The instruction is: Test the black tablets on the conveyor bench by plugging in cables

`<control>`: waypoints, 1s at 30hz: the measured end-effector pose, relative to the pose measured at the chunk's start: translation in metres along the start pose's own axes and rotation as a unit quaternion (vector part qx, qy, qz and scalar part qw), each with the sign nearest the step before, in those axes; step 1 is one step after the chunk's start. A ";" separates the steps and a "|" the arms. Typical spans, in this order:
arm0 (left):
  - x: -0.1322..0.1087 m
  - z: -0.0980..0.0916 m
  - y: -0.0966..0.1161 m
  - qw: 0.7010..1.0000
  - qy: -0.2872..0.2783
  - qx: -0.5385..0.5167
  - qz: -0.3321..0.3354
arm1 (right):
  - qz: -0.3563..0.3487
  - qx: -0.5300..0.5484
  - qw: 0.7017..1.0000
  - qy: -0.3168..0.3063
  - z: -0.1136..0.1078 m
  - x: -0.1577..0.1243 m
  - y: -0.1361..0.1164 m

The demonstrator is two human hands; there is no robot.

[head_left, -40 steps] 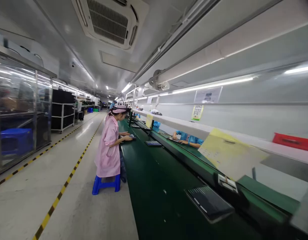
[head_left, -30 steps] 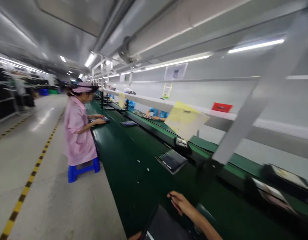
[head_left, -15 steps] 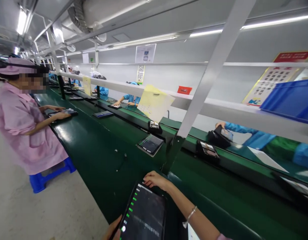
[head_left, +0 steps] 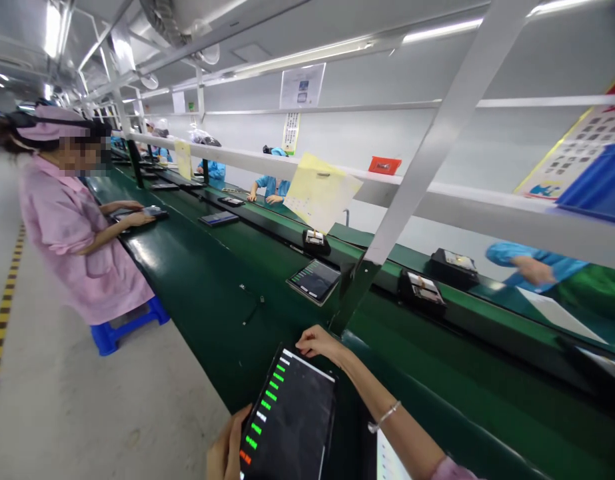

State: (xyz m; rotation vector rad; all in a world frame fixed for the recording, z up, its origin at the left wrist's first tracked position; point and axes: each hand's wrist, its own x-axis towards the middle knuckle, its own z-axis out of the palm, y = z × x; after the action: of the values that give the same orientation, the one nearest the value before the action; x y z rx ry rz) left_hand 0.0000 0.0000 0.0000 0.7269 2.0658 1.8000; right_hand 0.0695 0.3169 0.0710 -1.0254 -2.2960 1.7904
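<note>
A black tablet (head_left: 298, 417) is tilted up in front of me at the bottom of the view. Its lit dark screen shows a column of green, white and orange labels. My left hand (head_left: 227, 445) grips the tablet's left edge, with part of the hand cut off by the frame. At the tablet's top edge is my right hand (head_left: 319, 343), its fingers curled and pinched together; what they hold, if anything, is too small to make out. Under my right forearm, a white lit screen or sheet (head_left: 390, 460) shows in part.
Another lit tablet (head_left: 314, 280) lies on the green bench (head_left: 197, 267) ahead, near a short cable (head_left: 252, 312). A slanted metal post (head_left: 427, 160) rises to the right. Black holders (head_left: 421, 293) line the middle strip. A co-worker in pink (head_left: 77, 233) works at the left.
The view has shifted, so the bench scene sits further right. More labels show on the tablet, including an orange one, and its centre text is gone. Both hands stay at the tablet.
</note>
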 end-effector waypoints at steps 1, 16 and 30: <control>0.002 0.000 0.004 0.999 -0.019 -0.007 -0.030 | -0.014 -0.026 0.999 0.022 0.003 -0.003 -0.001; 0.000 -0.018 0.038 0.988 -0.129 0.057 0.059 | -0.231 -0.190 0.929 0.220 -0.008 -0.225 0.010; -0.142 0.106 0.067 0.945 -0.287 0.067 0.141 | -0.084 -0.212 0.850 0.475 0.047 -0.471 0.135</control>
State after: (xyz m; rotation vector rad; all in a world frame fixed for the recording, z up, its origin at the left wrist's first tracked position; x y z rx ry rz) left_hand 0.1861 0.0141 0.0340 1.4486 1.7551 1.3482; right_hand 0.4781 0.0440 0.0989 -1.2955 -1.9896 0.4522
